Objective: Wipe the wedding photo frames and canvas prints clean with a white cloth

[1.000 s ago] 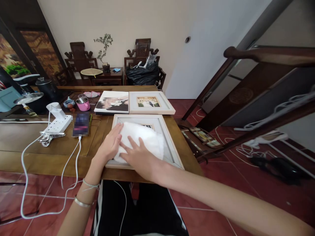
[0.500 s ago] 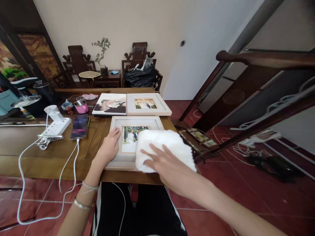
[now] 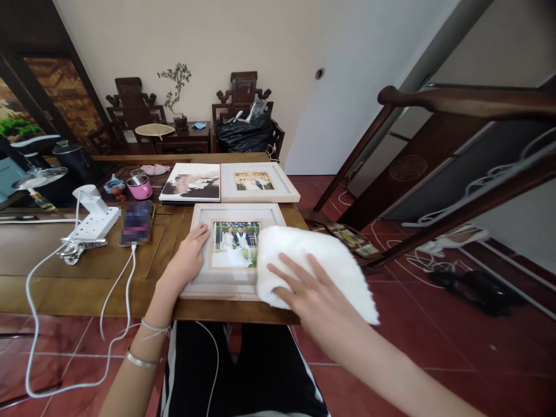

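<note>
A light wooden picture frame [image 3: 200,288] with a wedding photo lies flat near the table's front edge. Over its left side rests my left hand [image 3: 190,252], fingers on the rim and gripping that edge. My right hand [image 3: 306,289] holds a fluffy white cloth [image 3: 330,255] against the frame's right side, fingers spread across the fabric. The cloth covers the right part of the frame and hangs past the table corner. Behind lie a second picture frame [image 3: 284,184] and a white photo album or book [image 3: 182,174], side by side.
On the left of the wooden table [image 3: 160,295] are a phone [image 3: 136,223] on a charging cable, a white power strip [image 3: 96,223], a pink mug [image 3: 139,188] and a pot [image 3: 52,176]. A dark wooden chair [image 3: 434,145] stands close on the right.
My right hand has slid the white cloth to the right and slightly toward me, uncovering the whole photo. My left hand stays on the frame's left edge.
</note>
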`<state>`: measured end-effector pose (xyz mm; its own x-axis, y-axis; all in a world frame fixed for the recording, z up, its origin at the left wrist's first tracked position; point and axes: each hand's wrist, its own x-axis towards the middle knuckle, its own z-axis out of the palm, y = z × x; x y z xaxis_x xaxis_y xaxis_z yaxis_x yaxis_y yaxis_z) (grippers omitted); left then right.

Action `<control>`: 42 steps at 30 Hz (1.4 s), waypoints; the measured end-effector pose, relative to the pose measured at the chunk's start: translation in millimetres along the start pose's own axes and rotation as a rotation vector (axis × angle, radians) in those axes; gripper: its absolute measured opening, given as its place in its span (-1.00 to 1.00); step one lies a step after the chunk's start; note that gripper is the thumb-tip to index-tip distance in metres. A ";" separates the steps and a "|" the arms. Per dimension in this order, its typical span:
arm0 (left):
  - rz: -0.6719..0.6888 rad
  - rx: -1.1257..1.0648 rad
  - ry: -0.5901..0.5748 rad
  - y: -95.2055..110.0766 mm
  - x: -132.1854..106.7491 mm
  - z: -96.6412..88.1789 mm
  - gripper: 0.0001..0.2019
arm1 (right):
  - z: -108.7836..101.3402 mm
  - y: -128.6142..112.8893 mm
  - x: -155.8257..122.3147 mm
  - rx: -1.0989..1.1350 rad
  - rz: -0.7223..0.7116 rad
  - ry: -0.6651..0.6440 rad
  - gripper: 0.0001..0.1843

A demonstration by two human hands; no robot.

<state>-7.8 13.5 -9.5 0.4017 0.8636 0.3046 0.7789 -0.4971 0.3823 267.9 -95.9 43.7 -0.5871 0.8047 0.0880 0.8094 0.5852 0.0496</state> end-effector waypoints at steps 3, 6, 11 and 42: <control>-0.025 0.011 -0.006 1.7 -1.1 0.5 -0.39 | 3.9 21.9 -20.5 -0.068 0.012 0.082 -0.56; -0.042 0.014 -0.018 3.5 -2.2 0.5 -0.38 | -1.0 41.4 -21.8 -0.053 -0.018 0.048 -0.47; -0.049 -0.009 -0.039 5.5 -2.9 0.6 -0.34 | -6.4 67.1 36.9 -0.097 0.128 0.043 -0.29; -0.021 0.014 0.029 8.1 -2.7 -1.5 -0.43 | -8.6 88.9 74.6 -0.127 0.061 -0.110 -0.38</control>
<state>-3.3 7.0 -5.9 0.3707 0.8711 0.3220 0.7938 -0.4772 0.3770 296.2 15.3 63.3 -0.5290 0.8485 -0.0141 0.8345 0.5231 0.1732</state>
